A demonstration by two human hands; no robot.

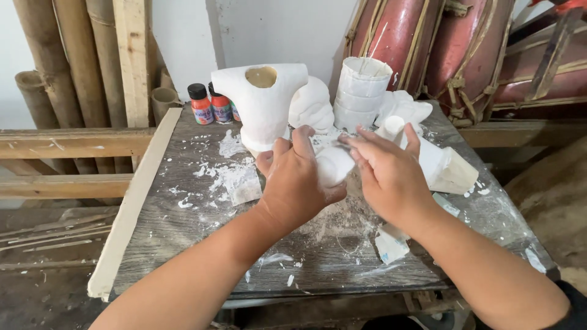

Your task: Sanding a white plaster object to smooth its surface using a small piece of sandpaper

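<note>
Head cam looking down at a grey weathered wooden tabletop (183, 244) dusted with white powder and chips. Far left there's a bunch of thick bamboo poles (55, 55) leaning on the wall with a pale timber plank (133, 61) in front of them, and a long flat pale wooden strip (131, 201) lies along the table's left edge. Near the back edge sit a couple of small paint bottles with black caps and orange-red contents (202, 105). Just right of those stands a white plaster torso-shaped casting with a round hole at the top (263, 107), and a flat broken white plaster slab (239, 182) lies on the table in front of it.

Middle of the shot: the left hand (296, 183) is curled around a smooth rounded white plaster piece (333, 165), fingers wrapped over its left side, gripping it just above the tabletop. The right hand (388, 174) has its fingers laid flat and mostly straight across the top right of the same piece, thumb sticking up, so pressing on it rather than clenching.

Behind the hands there's a white ribbed cylindrical plaster mould (362, 91), and to the right a long tapered white plaster block with a tan end (449, 168) lying on its side. A small white plaster chunk (391, 247) sits near the right wrist. Back right, big dark red drum-like barrels laced with cord (428, 43) lean against the wall.
</note>
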